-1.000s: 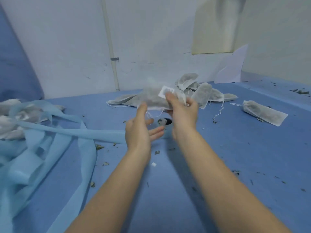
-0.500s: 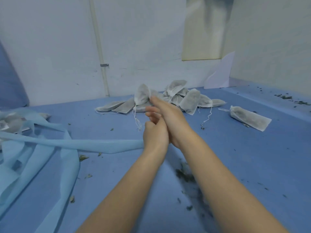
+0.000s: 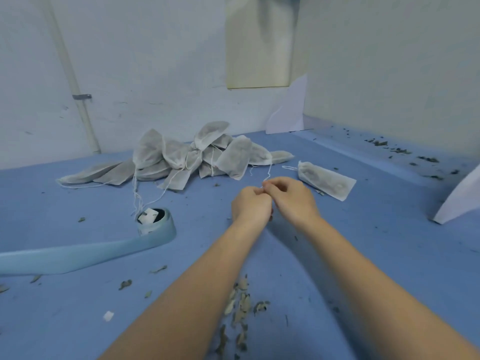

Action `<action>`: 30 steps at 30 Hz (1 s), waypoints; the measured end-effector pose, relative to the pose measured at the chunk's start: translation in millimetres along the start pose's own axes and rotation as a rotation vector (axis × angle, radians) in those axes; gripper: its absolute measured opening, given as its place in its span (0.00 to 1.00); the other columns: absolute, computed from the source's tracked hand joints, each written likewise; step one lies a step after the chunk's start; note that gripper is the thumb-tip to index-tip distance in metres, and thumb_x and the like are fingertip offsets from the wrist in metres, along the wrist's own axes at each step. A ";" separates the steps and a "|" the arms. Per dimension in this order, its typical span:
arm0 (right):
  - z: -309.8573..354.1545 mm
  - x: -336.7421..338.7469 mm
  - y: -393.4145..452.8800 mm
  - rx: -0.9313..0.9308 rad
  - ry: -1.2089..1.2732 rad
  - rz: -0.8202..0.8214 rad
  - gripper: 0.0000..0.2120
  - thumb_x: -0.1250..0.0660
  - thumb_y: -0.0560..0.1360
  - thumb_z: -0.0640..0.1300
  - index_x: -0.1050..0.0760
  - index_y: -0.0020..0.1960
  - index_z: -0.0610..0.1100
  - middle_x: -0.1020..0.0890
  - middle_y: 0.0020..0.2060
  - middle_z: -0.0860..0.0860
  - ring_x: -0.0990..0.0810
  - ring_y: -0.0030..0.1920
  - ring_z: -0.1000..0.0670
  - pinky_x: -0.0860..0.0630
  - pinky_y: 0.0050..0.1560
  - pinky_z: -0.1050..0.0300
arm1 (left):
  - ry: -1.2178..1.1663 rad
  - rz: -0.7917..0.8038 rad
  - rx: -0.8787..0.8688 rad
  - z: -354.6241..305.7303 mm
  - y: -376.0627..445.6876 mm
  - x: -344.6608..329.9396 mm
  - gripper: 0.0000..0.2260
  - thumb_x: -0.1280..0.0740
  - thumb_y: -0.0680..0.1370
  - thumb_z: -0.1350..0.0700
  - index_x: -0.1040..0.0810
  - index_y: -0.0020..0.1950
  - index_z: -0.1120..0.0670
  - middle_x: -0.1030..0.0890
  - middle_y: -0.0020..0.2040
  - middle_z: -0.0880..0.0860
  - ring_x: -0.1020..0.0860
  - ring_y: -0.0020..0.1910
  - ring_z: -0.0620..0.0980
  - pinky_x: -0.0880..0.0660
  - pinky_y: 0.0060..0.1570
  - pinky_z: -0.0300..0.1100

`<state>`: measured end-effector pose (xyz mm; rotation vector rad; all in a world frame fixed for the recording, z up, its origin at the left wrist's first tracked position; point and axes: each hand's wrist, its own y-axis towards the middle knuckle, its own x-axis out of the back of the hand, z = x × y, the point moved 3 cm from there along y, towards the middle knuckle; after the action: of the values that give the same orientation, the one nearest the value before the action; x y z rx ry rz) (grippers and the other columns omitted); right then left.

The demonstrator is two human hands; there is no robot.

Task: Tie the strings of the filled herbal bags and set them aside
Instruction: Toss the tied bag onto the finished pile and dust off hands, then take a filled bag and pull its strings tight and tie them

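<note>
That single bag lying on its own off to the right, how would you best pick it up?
Probably by its gathered neck, the left end. The lone bag lies flat on the blue table, its string loop trailing from that end. The right hand is nearest, so pinching the neck from above, just right of the loop, looks easiest; the filled body is wider and floppier.

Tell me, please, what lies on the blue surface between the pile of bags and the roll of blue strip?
In the head view, thin white strings run from the pile of bags down to the roll of blue strip; otherwise only bare blue surface.
</note>
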<state>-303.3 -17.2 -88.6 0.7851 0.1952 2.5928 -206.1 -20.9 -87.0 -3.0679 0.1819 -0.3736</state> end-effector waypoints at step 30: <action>39.2 0.0 -32.9 -0.184 0.757 -0.030 0.06 0.38 0.78 0.44 0.23 0.46 0.44 0.19 0.54 0.43 0.22 0.45 0.53 0.26 0.47 0.58 | 0.270 -0.018 -0.292 -13.1 12.0 25.7 0.35 0.28 0.70 0.54 0.40 0.73 0.55 0.35 0.70 0.53 0.32 0.67 0.51 0.36 0.52 0.38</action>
<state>-269.8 12.9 -64.2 -0.2857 0.1769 2.7005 -185.8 -36.3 -68.9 -3.2902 0.2382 -0.8335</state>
